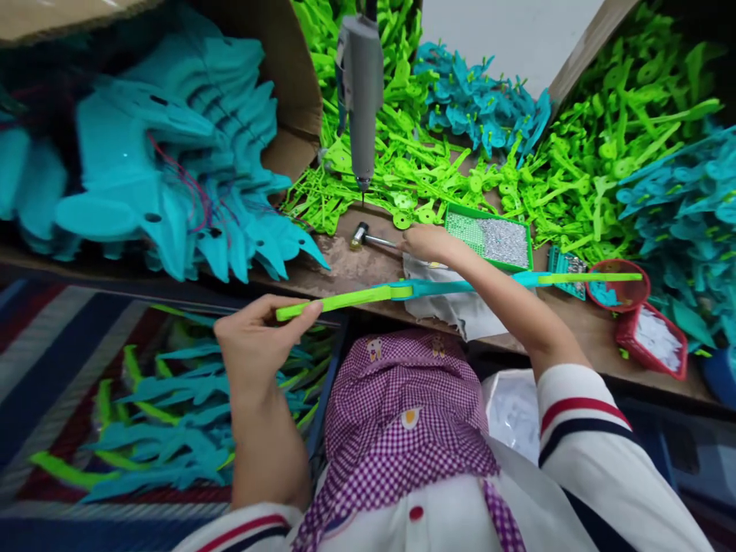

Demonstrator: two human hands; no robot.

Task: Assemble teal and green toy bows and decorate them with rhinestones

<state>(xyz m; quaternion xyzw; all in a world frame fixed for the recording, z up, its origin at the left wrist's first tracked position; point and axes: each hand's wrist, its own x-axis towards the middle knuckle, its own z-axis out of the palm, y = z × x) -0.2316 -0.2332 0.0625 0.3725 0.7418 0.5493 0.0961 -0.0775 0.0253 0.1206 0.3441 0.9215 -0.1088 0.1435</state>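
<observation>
My left hand (258, 326) is closed, thumb and fingers pinching the green end of a long, narrow plastic part (442, 288). That part is turquoise in the middle with green end pieces, and it spans crosswise in front of me, passing by my right forearm. Further in, at the workbench, my right hand (428, 244) is wrapped round the handle of a small mallet (359, 235). The mallet's head lies low over the wooden top, below the tip of a hanging grey electric screwdriver (363, 107). The fingers of my right hand are partly hidden.
Loose green parts (580, 169) heap along the back. A cardboard box (296, 84) of turquoise shells stands left. A green tray (529, 249) holds small metal pieces; a red bowl (647, 287) and red basket (681, 364) sit right. Jointed parts (172, 429) lie in a low crate at left.
</observation>
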